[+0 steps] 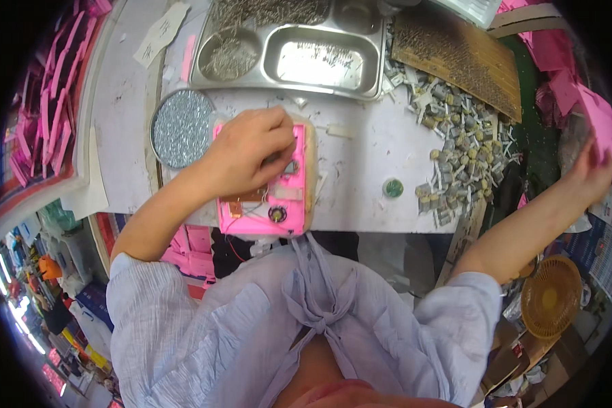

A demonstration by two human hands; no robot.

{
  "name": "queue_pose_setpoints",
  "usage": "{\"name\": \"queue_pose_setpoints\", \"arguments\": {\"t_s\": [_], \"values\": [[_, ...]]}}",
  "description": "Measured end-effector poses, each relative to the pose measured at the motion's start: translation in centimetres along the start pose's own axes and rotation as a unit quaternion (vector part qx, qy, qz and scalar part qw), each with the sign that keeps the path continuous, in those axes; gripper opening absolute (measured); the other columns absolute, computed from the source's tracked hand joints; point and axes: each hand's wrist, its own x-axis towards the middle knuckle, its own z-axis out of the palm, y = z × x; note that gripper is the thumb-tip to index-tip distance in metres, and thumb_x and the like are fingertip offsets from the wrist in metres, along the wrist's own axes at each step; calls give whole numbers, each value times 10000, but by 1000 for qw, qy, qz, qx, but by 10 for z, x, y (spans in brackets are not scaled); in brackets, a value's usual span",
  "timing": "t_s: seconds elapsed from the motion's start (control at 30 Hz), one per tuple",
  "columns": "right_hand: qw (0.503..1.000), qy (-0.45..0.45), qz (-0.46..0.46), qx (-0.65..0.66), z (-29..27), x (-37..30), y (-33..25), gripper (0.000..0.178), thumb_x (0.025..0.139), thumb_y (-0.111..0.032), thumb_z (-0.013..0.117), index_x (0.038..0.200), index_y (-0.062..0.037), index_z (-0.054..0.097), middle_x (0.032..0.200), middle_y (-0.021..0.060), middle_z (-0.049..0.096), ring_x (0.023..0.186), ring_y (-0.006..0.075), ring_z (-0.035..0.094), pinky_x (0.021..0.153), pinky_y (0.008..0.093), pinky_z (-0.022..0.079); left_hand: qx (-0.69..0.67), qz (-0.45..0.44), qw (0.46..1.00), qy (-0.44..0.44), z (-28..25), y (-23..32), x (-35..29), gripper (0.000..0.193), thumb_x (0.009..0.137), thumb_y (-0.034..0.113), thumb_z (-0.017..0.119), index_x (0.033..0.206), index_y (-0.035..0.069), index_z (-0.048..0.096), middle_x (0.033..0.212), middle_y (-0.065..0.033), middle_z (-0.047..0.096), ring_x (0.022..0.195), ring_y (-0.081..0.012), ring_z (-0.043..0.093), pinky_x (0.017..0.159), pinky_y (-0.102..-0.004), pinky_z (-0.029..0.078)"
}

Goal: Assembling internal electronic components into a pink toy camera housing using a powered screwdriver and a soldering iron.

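Observation:
Over the upper part of an open pink plastic housing (294, 223) is my left hand (255, 146), its fingers curled together; what they hold, if anything, is hidden. The housing lies on a tan-edged pad (310, 177) at the table's front edge. Inside it are a black round part (277, 213), a copper-coloured piece (235, 208) and thin wires, one red wire hanging over the front. Far out to the right, my right hand (595, 170) grips a flat pink plastic piece (600, 122) beside other pink pieces.
A steel compartment tray (289, 90) with screws stands at the back. Left of the housing is a round dish (182, 129) of small silvery pieces. Grey cylindrical parts with white tabs (455, 136) lie piled at right, below a screw-covered wooden board (462, 61). A brown basket (551, 296) is lower right.

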Motion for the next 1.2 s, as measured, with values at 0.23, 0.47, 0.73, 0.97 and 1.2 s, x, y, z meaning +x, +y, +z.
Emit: {"name": "queue_pose_setpoints", "arguments": {"t_s": [0.23, 0.47, 0.73, 0.97, 1.2], "values": [[961, -90, 190, 180, 70, -384, 30, 349, 988, -68, 587, 1327, 13, 566, 1190, 140, 691, 968, 212, 693, 731, 347, 609, -52, 27, 995, 77, 10, -5, -13, 186, 788, 74, 751, 918, 42, 622, 932, -94, 569, 838, -280, 578, 733, -377, 484], [927, -248, 258, 109, 177, -493, 83, 503, 974, -95, 633, 1435, -21, 448, 1293, 149, 621, 1144, 274, 651, 788, 406, 623, -540, -147, 814, 153, -2, 52, -32, 282, 992, 291, 692, 1109, 35, 674, 840, -1, 631, 685, -75, 545, 589, -238, 422], [873, -375, 308, -58, 197, -438, 93, 592, 971, -111, 684, 1475, 21, 402, 1029, 124, 693, 890, 162, 695, 655, 268, 566, -538, -200, 812, 109, -47, 22, -66, 259, 1021, 237, 638, 1164, 21, 638, 760, 48, 587, 550, -18, 392, 480, -199, 271], [779, -448, 151, -412, 132, -495, 92, 725, 954, -166, 714, 1550, -9, 332, 633, 41, 589, 574, 125, 565, 562, 274, 449, -261, -196, 912, 248, 8, 29, -85, 593, 929, 133, 735, 1466, 32, 502, 731, 29, 565, 606, -47, 502, 544, -216, 388], [730, -482, 118, -470, 108, -522, 105, 744, 965, -201, 686, 1585, -27, 315, 668, 103, 608, 571, 250, 621, 578, 335, 475, -91, -206, 952, 207, 35, 28, -107, 603, 892, 175, 761, 1435, 61, 526, 734, -44, 598, 573, -131, 530, 545, -278, 443]]}}
